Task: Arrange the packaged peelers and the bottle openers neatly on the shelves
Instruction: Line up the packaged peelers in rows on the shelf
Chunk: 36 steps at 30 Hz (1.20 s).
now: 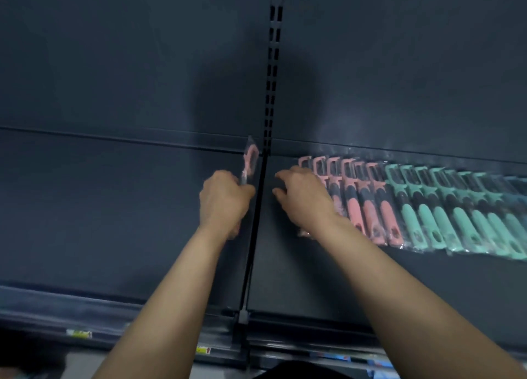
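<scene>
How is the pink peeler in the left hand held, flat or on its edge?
On edge. The left hand grips the pink peeler, only its thin side showing; the row lies flat.

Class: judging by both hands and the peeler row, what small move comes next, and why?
Probably lay the pink peeler gripped in the left hand beside the pink row, at its left end where the right hand rests: matching colour, bare shelf there.

The dark shelf [114, 221] carries one overlapping row of packaged peelers, the pink peelers [368, 207] starting under the right grip [302, 199] and the teal peelers [456, 216] continuing to its right, with the shelf's seam [253, 250] running between it and the left grip [225, 199].
</scene>
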Motion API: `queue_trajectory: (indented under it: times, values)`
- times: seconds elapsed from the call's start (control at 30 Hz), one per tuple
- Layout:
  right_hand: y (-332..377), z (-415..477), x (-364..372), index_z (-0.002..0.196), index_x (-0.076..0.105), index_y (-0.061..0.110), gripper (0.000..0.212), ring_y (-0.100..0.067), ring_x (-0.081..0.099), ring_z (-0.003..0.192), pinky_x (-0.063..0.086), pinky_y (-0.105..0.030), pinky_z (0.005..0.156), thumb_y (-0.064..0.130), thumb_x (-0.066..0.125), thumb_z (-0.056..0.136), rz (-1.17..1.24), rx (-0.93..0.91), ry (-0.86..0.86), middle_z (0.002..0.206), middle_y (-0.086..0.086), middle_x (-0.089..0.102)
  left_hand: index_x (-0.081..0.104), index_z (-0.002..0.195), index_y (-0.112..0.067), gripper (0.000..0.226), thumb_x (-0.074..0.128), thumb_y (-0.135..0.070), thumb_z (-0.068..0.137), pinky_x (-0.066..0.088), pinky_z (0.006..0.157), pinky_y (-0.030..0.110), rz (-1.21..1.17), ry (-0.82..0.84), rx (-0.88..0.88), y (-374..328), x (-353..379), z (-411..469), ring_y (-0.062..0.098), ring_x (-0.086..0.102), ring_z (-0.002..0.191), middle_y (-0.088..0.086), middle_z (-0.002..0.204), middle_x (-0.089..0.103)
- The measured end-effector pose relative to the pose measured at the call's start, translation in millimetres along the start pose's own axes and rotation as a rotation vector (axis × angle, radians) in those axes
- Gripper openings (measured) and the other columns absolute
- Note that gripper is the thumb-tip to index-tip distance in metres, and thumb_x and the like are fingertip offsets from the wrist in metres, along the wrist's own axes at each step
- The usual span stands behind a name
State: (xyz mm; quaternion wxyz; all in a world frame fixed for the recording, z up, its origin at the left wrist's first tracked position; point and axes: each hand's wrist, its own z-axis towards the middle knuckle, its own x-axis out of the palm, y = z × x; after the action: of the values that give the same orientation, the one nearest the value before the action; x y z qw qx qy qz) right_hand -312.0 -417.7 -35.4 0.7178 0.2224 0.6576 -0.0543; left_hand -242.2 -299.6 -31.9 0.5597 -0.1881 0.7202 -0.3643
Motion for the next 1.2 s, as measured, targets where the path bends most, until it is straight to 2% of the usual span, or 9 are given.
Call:
queue_trajectory:
  times: [0.17, 0.33, 0.5, 0.63, 0.8, 0.93, 1.03, 1.1, 1.2]
  values:
    - [-31, -12, -10, 0.112, 0.063, 0.006, 0.027, -0.032, 0.053, 0.107, 0.043, -0.035, 0.09, 0.02, 0.052, 0.092, 0.041, 0.111, -0.065, 0.112, -0.014, 0.06, 0.068, 0.083, 0.003, 0.017, 0.059, -0.011, 0.083, 0.044, 0.057, 0.03, -0.29, 0.209, -0.032, -20, 29, 4, 0.021, 0.056, 0.061, 0.016, 0.074, 0.064]
    - [-47, -21, -14, 0.109, 0.066, 0.005, 0.026, -0.032, 0.056, 0.104, 0.047, -0.037, 0.09, 0.019, 0.054, 0.09, 0.053, 0.17, -0.104, 0.109, -0.014, 0.062, 0.062, 0.072, -0.006, 0.015, 0.056, -0.007, 0.085, 0.045, 0.058, 0.033, -0.303, 0.267, -0.036, -27, 47, 7, 0.022, 0.054, 0.063, 0.015, 0.07, 0.058]
    - [-50, -22, -14, 0.115, 0.064, 0.008, 0.03, -0.032, 0.051, 0.111, 0.045, -0.039, 0.095, 0.023, 0.055, 0.09, 0.058, 0.181, -0.104, 0.114, -0.013, 0.059, 0.054, 0.062, -0.012, 0.025, 0.055, 0.0, 0.084, 0.042, 0.057, 0.03, -0.292, 0.264, -0.047, -30, 53, 9, 0.021, 0.052, 0.06, 0.014, 0.072, 0.058]
    - [-52, -22, -10, 0.112, 0.064, 0.009, 0.031, -0.031, 0.048, 0.111, 0.042, -0.037, 0.094, 0.03, 0.058, 0.09, 0.048, 0.181, -0.053, 0.114, -0.012, 0.058, 0.064, 0.073, -0.003, 0.015, 0.052, 0.002, 0.082, 0.042, 0.053, 0.029, -0.208, 0.251, -0.032, -31, 56, 11, 0.021, 0.051, 0.054, 0.015, 0.068, 0.058]
    - [-53, -22, -9, 0.109, 0.064, 0.01, 0.03, -0.029, 0.046, 0.112, 0.041, -0.037, 0.096, 0.033, 0.058, 0.09, 0.047, 0.174, -0.038, 0.113, -0.011, 0.057, 0.069, 0.088, 0.003, 0.018, 0.053, -0.003, 0.082, 0.051, 0.057, 0.034, -0.06, 0.18, 0.039, -32, 55, 6, 0.027, 0.063, 0.067, 0.017, 0.079, 0.068]
    - [-53, -22, -9, 0.109, 0.064, 0.01, 0.031, -0.029, 0.046, 0.112, 0.04, -0.036, 0.096, 0.033, 0.058, 0.09, 0.045, 0.169, -0.041, 0.113, -0.011, 0.057, 0.064, 0.088, -0.001, 0.012, 0.058, -0.012, 0.085, 0.041, 0.05, 0.027, 0.051, 0.155, 0.071, -30, 54, 4, 0.02, 0.056, 0.065, 0.008, 0.077, 0.061]
    - [-53, -23, -10, 0.104, 0.064, 0.007, 0.03, -0.029, 0.046, 0.112, 0.04, -0.035, 0.096, 0.033, 0.058, 0.09, 0.054, 0.179, -0.034, 0.112, -0.012, 0.057, 0.057, 0.095, -0.008, 0.012, 0.059, -0.013, 0.084, 0.045, 0.066, 0.031, 0.041, 0.119, 0.135, -30, 52, 2, 0.025, 0.057, 0.082, 0.008, 0.094, 0.058]
    - [-52, -23, -10, 0.103, 0.064, 0.005, 0.031, -0.029, 0.046, 0.113, 0.039, -0.035, 0.096, 0.033, 0.057, 0.091, 0.056, 0.186, -0.026, 0.113, -0.012, 0.056, 0.06, 0.099, -0.009, 0.014, 0.058, -0.01, 0.085, 0.049, 0.073, 0.033, 0.001, 0.144, 0.161, -31, 51, 0, 0.025, 0.06, 0.086, 0.006, 0.092, 0.06]
    - [-52, -24, -10, 0.103, 0.064, 0.004, 0.032, -0.029, 0.046, 0.114, 0.04, -0.035, 0.096, 0.033, 0.056, 0.091, 0.052, 0.186, -0.023, 0.114, -0.012, 0.056, 0.064, 0.099, -0.006, 0.015, 0.058, -0.007, 0.086, 0.05, 0.072, 0.031, -0.008, 0.17, 0.18, -30, 51, -2, 0.022, 0.061, 0.08, 0.005, 0.085, 0.062]
